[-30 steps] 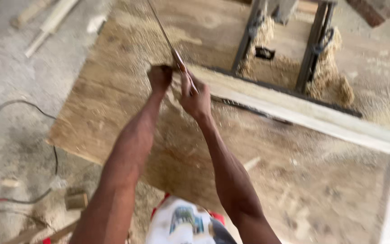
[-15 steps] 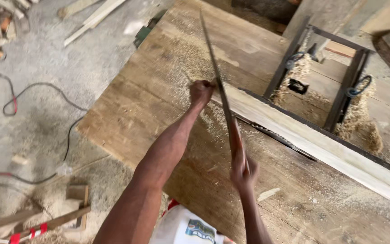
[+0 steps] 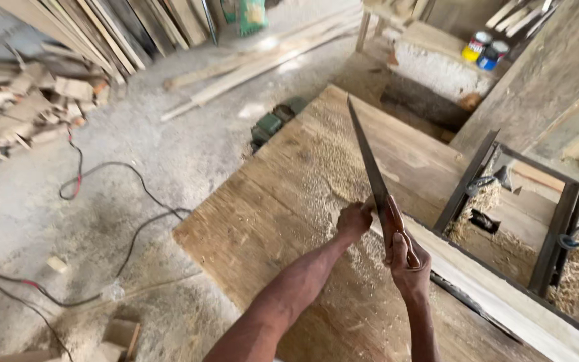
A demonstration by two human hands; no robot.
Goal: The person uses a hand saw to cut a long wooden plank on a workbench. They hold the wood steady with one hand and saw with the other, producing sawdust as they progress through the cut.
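Observation:
My right hand (image 3: pixel 407 263) grips the brown wooden handle of a long hand saw (image 3: pixel 372 174). Its dark blade slants up and away over the workbench, tip toward the far edge. My left hand (image 3: pixel 354 220) is closed over the end of a pale wooden board (image 3: pixel 504 295) that lies across the bench, right beside the blade. The saw's blade meets that board end between my two hands. Both forearms reach up from the bottom of the view.
The plywood workbench (image 3: pixel 269 201) is strewn with sawdust. A dark metal frame (image 3: pixel 524 201) with shavings sits at right. Cables (image 3: pixel 102 221) trail over the concrete floor at left, by stacked timber and offcuts (image 3: pixel 41 74). Two paint cans (image 3: pixel 485 48) stand far back.
The view has swung left and up, showing more floor. The saw and my right hand have drawn back toward me, and my left hand stays on the board end.

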